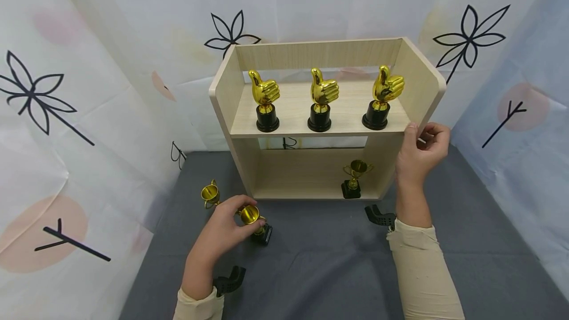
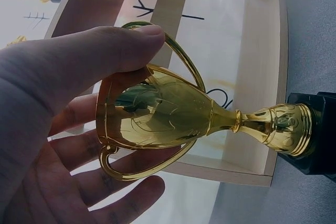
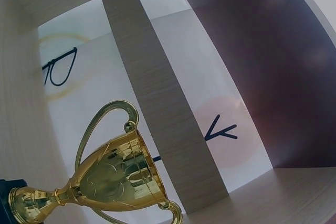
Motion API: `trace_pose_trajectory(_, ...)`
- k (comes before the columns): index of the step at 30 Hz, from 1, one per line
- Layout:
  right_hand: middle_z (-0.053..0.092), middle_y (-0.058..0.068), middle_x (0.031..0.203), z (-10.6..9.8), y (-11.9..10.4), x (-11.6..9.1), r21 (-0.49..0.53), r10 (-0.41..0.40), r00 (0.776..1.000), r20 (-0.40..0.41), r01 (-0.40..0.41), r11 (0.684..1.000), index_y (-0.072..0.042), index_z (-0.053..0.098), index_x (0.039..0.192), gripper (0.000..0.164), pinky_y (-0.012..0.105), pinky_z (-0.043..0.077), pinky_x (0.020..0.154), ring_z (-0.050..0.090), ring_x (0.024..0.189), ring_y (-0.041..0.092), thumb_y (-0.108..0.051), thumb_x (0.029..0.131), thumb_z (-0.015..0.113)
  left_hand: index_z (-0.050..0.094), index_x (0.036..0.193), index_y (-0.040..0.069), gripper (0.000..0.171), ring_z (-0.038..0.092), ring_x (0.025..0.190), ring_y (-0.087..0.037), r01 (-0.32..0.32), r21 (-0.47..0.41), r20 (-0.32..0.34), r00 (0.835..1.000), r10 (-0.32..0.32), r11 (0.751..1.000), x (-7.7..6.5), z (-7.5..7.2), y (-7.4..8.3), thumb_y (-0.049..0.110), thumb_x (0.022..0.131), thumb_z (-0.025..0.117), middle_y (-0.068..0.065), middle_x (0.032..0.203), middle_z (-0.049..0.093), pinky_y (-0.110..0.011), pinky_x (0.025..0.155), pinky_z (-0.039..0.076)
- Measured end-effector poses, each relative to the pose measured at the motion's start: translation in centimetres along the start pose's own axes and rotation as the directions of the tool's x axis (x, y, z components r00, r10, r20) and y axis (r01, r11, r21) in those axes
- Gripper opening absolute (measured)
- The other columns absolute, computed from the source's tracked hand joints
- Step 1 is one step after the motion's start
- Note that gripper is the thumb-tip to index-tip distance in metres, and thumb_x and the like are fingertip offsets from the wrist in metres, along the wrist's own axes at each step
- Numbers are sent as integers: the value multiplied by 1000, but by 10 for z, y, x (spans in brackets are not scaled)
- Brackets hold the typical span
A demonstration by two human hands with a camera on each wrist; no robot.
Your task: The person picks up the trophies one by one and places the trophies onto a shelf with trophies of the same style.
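Note:
My left hand (image 1: 226, 228) is around a gold trophy cup (image 1: 250, 215) in front of the shelf's lower left corner. In the left wrist view its thumb lies over one handle of the trophy cup (image 2: 163, 111), with fingers behind the bowl. The cup's black base stands on the grey cloth. My right hand (image 1: 420, 154) grips the front edge of the wooden shelf's (image 1: 382, 146) right side wall. Another gold trophy cup (image 1: 210, 193) is just beyond the left hand, its lower part hidden. A third trophy cup (image 1: 354, 174) stands at the lower shelf's right end.
Three gold thumbs-up trophies (image 1: 265, 93) on black bases stand in a row on the upper shelf board. The grey cloth (image 1: 311, 260) covers the table. Patterned white fabric (image 1: 146, 23) hangs behind and at both sides.

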State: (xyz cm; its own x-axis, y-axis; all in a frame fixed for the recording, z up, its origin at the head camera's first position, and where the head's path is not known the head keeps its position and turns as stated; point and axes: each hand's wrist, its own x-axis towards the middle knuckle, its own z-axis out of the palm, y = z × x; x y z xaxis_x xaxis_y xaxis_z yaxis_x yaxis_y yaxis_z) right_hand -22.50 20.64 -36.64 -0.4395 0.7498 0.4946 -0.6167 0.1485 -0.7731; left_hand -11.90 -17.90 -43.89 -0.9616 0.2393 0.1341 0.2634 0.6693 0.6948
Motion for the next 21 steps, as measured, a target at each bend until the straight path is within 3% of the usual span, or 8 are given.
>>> trace_pose_trajectory(6, 52, -10, 88, -1, 0, 0, -8, -16, 1000, 8, 16, 1000, -24, 55, 89, 18, 24, 41, 70, 54, 77, 6, -10, 94, 66, 71, 122, 17, 41, 66, 101, -10, -8, 7, 0, 1000, 8, 1000, 1, 1, 1, 25, 87, 90, 6, 116, 72, -40, 92, 58)
trace_pose_trajectory(21, 51, -8, 87, 0, -1, 0, 0, -7, 1000, 1, 7, 1000, -17, 58, 89, 12, 24, 40, 69, 54, 76, 6, -10, 94, 66, 72, 122, 16, 38, 66, 101, -12, -9, -13, 11, 1000, 9, 1000, 4, 6, 5, 27, 90, 88, 2, 118, 73, -42, 91, 58)
